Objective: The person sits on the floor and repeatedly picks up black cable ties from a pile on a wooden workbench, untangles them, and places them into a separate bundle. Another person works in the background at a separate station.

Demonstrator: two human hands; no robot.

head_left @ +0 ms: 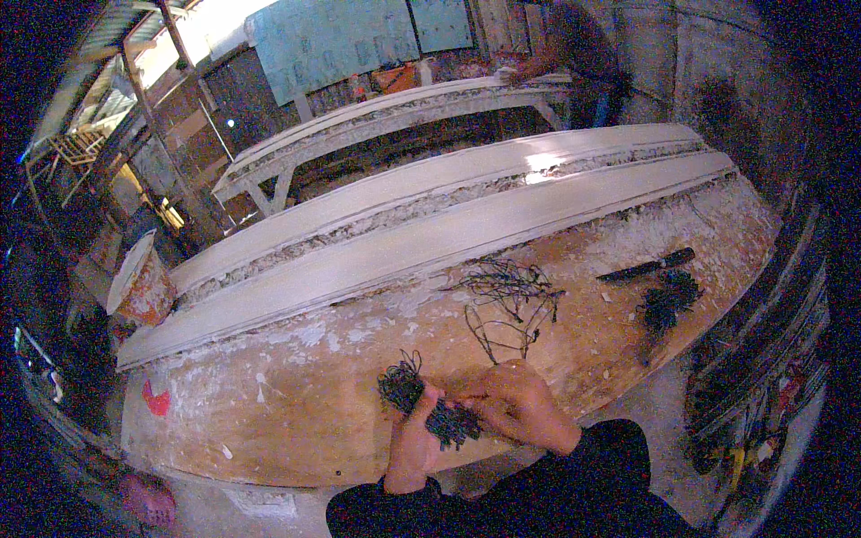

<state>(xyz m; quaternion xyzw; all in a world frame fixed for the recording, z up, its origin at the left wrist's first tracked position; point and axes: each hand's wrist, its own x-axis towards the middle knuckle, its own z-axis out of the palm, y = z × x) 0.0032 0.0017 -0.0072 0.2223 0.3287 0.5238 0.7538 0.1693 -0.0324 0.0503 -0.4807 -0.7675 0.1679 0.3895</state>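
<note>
A thick bundle of thin dark cords [455, 425], looped at its ends, is gripped in my left hand [415, 441], with the thumb across it. My right hand [529, 405] is closed against the bundle's right side, fingertips pinched together; what lies between them is too small to make out. Just beyond my right hand, loose dark cords [507, 285] spread in a tangle over the brown wooden board [296, 403]. Farther right rest a dark, knife-like tool [647, 264] and a second dark bundle [669, 300].
White-coated long strips [430, 251] run along the board's far side. A smeared bucket [148, 291] stands at the left, and a red scrap [156, 398] lies on the board. Behind, a person [578, 58] works at another long white piece [377, 117] on supports.
</note>
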